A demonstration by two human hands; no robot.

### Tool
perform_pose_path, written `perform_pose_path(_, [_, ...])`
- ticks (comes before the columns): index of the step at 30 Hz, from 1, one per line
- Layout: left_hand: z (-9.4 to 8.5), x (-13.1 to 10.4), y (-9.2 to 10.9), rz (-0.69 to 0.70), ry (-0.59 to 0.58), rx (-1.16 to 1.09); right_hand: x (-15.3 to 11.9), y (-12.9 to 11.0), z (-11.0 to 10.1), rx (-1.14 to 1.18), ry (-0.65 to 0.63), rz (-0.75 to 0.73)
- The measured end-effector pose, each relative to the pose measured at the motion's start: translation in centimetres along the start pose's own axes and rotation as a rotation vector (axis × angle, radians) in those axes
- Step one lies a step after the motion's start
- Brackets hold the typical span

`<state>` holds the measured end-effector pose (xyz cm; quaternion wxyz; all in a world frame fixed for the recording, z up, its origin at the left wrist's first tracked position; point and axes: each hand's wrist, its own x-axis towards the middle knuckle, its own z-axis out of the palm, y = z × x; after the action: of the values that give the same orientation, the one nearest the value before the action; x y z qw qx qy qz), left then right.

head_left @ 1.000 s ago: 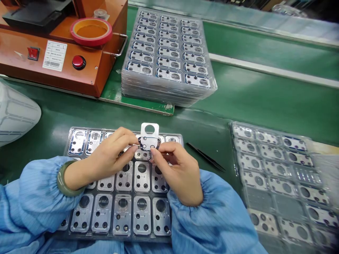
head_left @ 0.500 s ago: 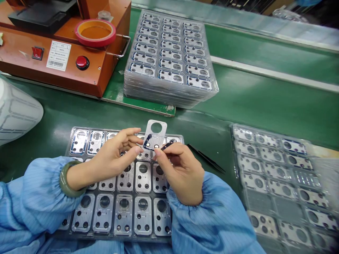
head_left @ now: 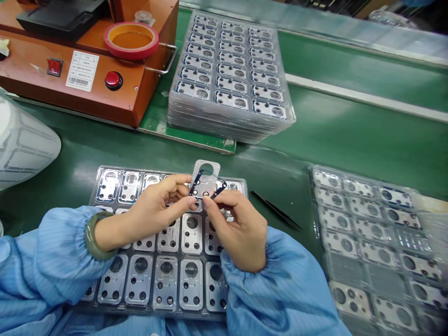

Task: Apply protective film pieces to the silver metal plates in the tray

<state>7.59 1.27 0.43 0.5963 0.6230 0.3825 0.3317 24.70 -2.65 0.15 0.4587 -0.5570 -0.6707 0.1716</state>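
Both hands meet over a tray of rectangular metal plates, each with one large round hole and several small ones. My left hand pinches the lower left corner of a loose silvery plate. My right hand is closed at its lower right edge. A thin dark-blue frame-shaped gasket spreads across the plate's face, with one side by each hand. The fingers hide exactly which hand grips the gasket and which the plate. Black tweezers lie on the green table, right of my right hand.
A tall stack of filled clear trays stands at the back. Another partly filled tray lies at the right. An orange machine carrying a tape roll is at the back left. A white roll sits at the left edge.
My left hand, open beside the plate before, has closed on its left corner. The dark gasket, earlier bunched at the plate's lower end, now stands spread out as a frame.
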Motion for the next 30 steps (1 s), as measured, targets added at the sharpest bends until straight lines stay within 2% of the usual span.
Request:
perform_pose_path(7, [0.21, 0.25, 0.16, 0.002, 0.067, 0.021, -0.05, -0.1, 0.14, -0.048, -0.034, -0.053])
perform_pose_path(18, [0.07, 0.22, 0.11, 0.003, -0.007, -0.058, -0.13, 0.1, 0.05, -0.05, -0.009, -0.116])
perform_pose_path(22, [0.02, 0.15, 0.11, 0.04, 0.025, 0.002, -0.13, 0.14, 0.08, -0.027, -0.031, -0.146])
perform_pose_path(27, [-0.19, 0.34, 0.02, 0.091, 0.121, 0.116, -0.03, 0.1, 0.16, -0.043, -0.096, -0.206])
perform_pose_path(30, [-0.26, 0.45, 0.11, 0.116, 0.114, 0.16, 0.04, 0.08, 0.19, -0.059, -0.113, -0.213])
